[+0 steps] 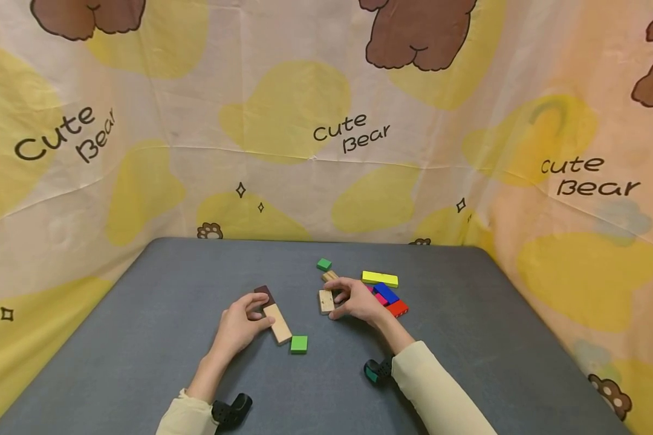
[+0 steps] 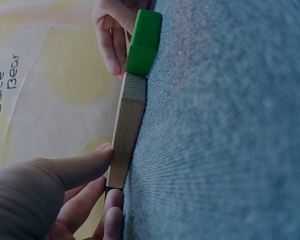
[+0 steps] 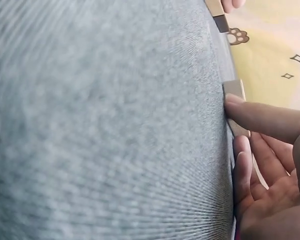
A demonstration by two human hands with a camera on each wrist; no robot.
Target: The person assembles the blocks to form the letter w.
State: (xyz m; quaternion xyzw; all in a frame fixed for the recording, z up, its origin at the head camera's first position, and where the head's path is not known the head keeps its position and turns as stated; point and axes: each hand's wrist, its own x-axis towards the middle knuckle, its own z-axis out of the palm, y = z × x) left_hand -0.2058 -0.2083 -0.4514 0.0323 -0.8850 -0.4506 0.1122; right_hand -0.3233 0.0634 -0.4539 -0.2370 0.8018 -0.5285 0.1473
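My left hand (image 1: 238,323) spans two blocks lying end to end, a dark brown block (image 1: 264,294) and a longer pale wooden block (image 1: 278,324). Its thumb rests on the pale one's edge; the fingers curl at the dark one. A light green block (image 1: 299,344) lies against the pale block's near end, and shows large in the left wrist view (image 2: 145,42). My right hand (image 1: 359,300) pinches a short wooden block (image 1: 326,302), thumb at its near end (image 3: 235,90). Its index finger overlaps a tan block (image 1: 330,276) behind.
A darker green block (image 1: 323,264) lies at the back. Right of and partly behind the right hand are yellow (image 1: 380,278), blue (image 1: 386,293), red (image 1: 398,309) and pink (image 1: 381,299) blocks. A printed curtain (image 1: 283,199) hangs behind the grey table (image 1: 158,338).
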